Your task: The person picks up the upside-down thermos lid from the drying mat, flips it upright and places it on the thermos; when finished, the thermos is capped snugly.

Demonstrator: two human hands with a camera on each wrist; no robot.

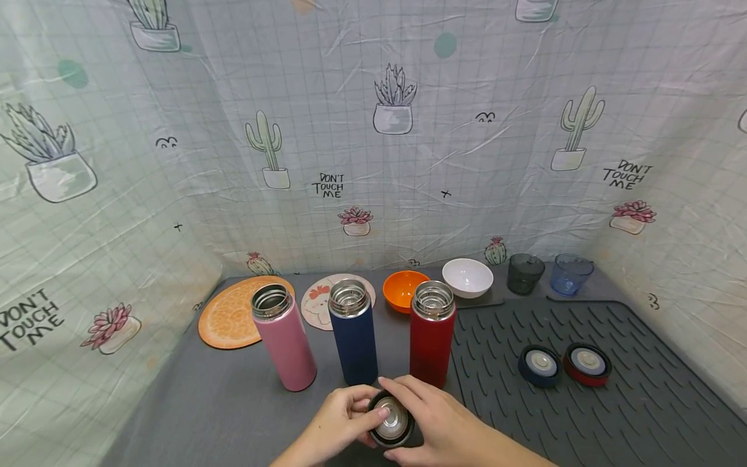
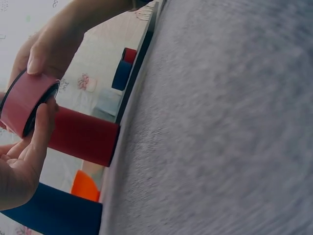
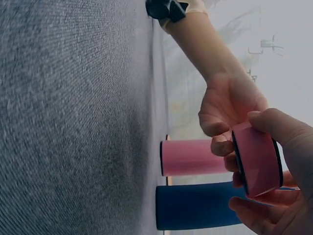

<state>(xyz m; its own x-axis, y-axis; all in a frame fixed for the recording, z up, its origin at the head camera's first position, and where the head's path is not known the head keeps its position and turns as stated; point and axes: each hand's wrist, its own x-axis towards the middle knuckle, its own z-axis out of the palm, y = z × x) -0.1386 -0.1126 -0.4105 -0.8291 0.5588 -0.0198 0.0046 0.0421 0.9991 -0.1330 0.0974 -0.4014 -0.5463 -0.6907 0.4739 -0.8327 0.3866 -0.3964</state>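
Observation:
Both hands hold a pink bottle lid [image 3: 257,161] in front of the bottles, its steel-and-black underside [image 1: 392,421] turned up in the head view. My left hand [image 1: 341,421] has its thumb over that underside and its fingers at the rim. On the other side, my right hand [image 1: 438,418] grips the lid between thumb and fingers. Just beyond stand three upright bottles without lids: pink [image 1: 287,347], navy [image 1: 356,347] and red [image 1: 430,347]. The red one is nearest to my right hand.
A ribbed dark mat [image 1: 496,363] on the right bears a navy lid [image 1: 539,365] and a red lid [image 1: 587,363]. Behind are an orange-slice placemat [image 1: 233,318], a round chicken-print mat [image 1: 315,305], an orange bowl [image 1: 403,292], a white bowl [image 1: 467,279], a grey glass [image 1: 524,275] and a blue glass [image 1: 570,275].

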